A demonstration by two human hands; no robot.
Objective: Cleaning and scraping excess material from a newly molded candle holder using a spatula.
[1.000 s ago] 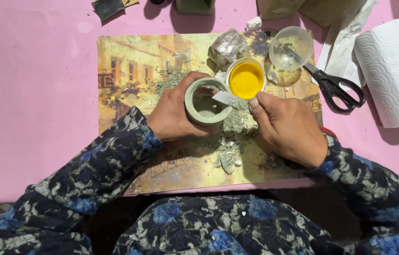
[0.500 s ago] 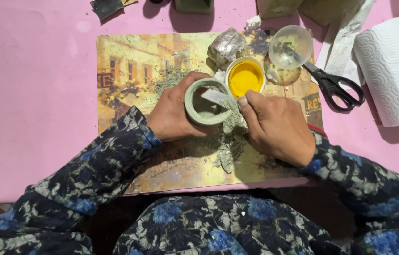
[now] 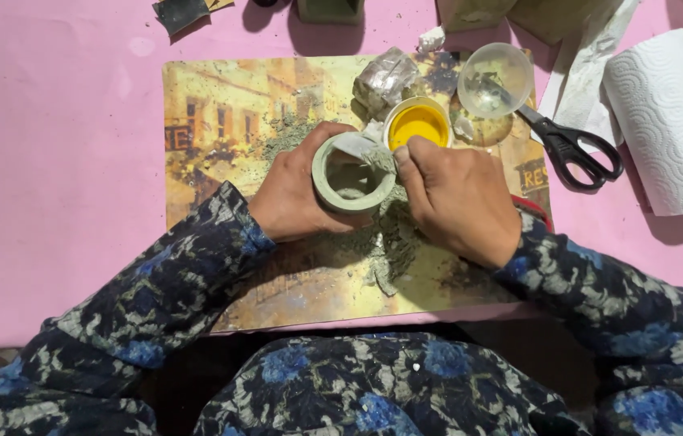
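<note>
My left hand (image 3: pixel 297 194) wraps around a small grey-green clay pot (image 3: pixel 351 174) standing on a printed placemat (image 3: pixel 228 113). My right hand (image 3: pixel 458 198) pinches a flat pale scraper (image 3: pixel 355 144) and holds it against the pot's rim. Grey clay crumbs (image 3: pixel 394 242) lie under and below the pot. Just behind the pot sits a small cup of yellow liquid (image 3: pixel 416 125).
A clear plastic cup (image 3: pixel 495 79) lies tipped at the mat's top right, with black scissors (image 3: pixel 571 148) beside it. A paper towel roll (image 3: pixel 668 121) lies at the right. A wrapped grey lump (image 3: pixel 386 78) sits behind the yellow cup. The pink tablecloth (image 3: pixel 50 161) spreads left.
My right hand has slid left and up, carrying the scraper across the pot's rim. The left hand and pot stay put.
</note>
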